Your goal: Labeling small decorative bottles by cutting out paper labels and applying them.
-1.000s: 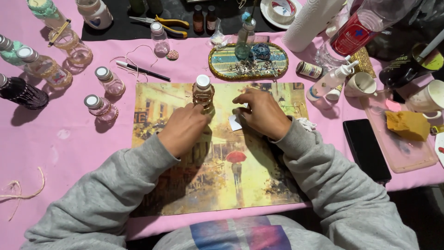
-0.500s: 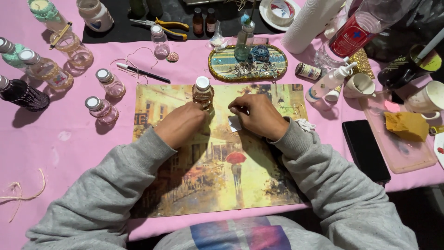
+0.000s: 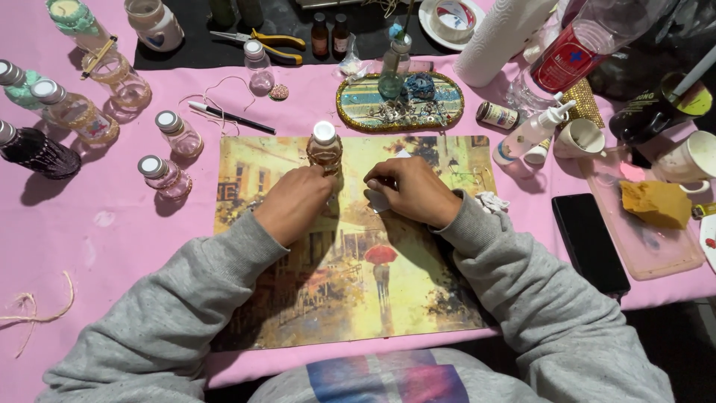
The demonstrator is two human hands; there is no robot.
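A small glass bottle (image 3: 325,146) with a white cap stands upright on a yellow picture mat (image 3: 350,298) that shows a figure under a red umbrella. My left hand (image 3: 294,201) is closed around the bottle's lower part. My right hand (image 3: 410,190) rests on the mat just right of the bottle, fingers curled over a small white piece (image 3: 378,201); whether it grips the piece I cannot tell. Both arms wear grey sleeves.
Several decorated capped bottles (image 3: 168,175) stand on the pink cloth at left. An oval tray (image 3: 399,101) of small bits, pliers (image 3: 261,41), a pen (image 3: 231,118), a paper roll (image 3: 496,37), cups (image 3: 580,138), a phone (image 3: 589,242), a sponge (image 3: 656,203) and loose twine (image 3: 41,306) surround the mat.
My left hand has slid lower on the bottle, toward its base. My right hand has drawn slightly closer to the bottle. The bottle stays upright in place.
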